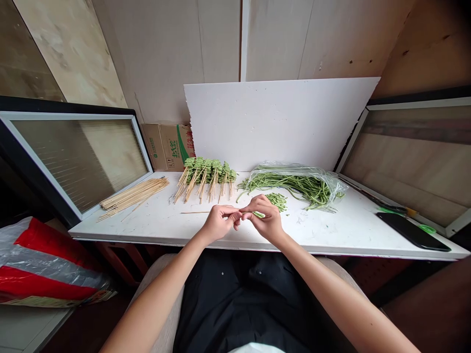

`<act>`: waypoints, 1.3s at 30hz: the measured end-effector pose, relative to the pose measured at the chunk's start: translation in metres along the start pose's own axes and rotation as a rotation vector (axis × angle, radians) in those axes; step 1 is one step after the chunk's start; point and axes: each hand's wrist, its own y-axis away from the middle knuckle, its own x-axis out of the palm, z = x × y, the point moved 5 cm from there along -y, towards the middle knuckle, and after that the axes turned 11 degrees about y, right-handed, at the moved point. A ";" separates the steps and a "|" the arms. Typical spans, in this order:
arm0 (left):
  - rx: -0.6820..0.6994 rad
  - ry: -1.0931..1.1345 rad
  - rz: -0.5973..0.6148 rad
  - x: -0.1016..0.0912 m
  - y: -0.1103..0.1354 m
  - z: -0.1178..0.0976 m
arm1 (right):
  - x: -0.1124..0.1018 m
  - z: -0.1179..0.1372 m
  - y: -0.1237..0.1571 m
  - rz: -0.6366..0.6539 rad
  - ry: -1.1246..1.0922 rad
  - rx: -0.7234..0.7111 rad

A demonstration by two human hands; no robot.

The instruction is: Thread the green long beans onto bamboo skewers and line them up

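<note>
My left hand [218,223] is closed around a thin bamboo skewer [194,212], whose bare end sticks out to the left, low over the table edge. My right hand [264,215] meets it fingertip to fingertip, pinching a short green bean piece [258,214] that shows under its fingers. The fingers hide where skewer and bean come together. Just behind my right hand lies a small heap of cut green bean pieces [277,201]. Farther back, several finished skewers of bean pieces [209,171] lie stacked with their bare sticks pointing toward me.
On the left lies a pile of bare skewers [134,196]. Long green beans [294,185] spill from a clear plastic bag [333,184] at the back right. A black phone [412,230] rests near the right edge. A white board [279,122] and a cardboard box [167,147] stand behind.
</note>
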 end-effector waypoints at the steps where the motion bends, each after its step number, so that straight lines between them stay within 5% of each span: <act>1: -0.001 0.025 -0.004 0.001 0.000 0.001 | 0.001 -0.001 0.001 -0.009 -0.027 0.045; 12: -0.011 0.048 -0.031 0.001 -0.001 0.001 | 0.023 -0.027 0.017 0.017 -0.418 0.535; 18: 0.037 -0.104 -0.053 -0.001 0.000 -0.005 | 0.032 -0.030 0.021 0.077 -0.432 0.591; 21: 0.038 -0.138 -0.096 -0.010 0.000 -0.002 | 0.010 -0.051 0.014 -0.014 -0.301 0.606; 26: -0.078 -0.086 -0.199 -0.044 -0.002 0.019 | -0.059 -0.111 0.002 -0.260 -0.030 0.655; 28: -0.147 -0.070 -0.210 -0.053 -0.002 0.031 | -0.067 -0.131 0.005 -0.183 0.061 0.691; 31: -0.212 -0.125 -0.194 -0.056 -0.002 0.045 | -0.050 -0.148 0.017 0.050 0.118 0.739; 34: -0.241 -0.220 -0.157 -0.052 0.000 0.053 | -0.025 -0.149 0.031 0.256 0.205 0.726; 39: -0.248 -0.282 -0.103 -0.047 0.003 0.060 | -0.006 -0.139 0.042 0.399 0.357 0.625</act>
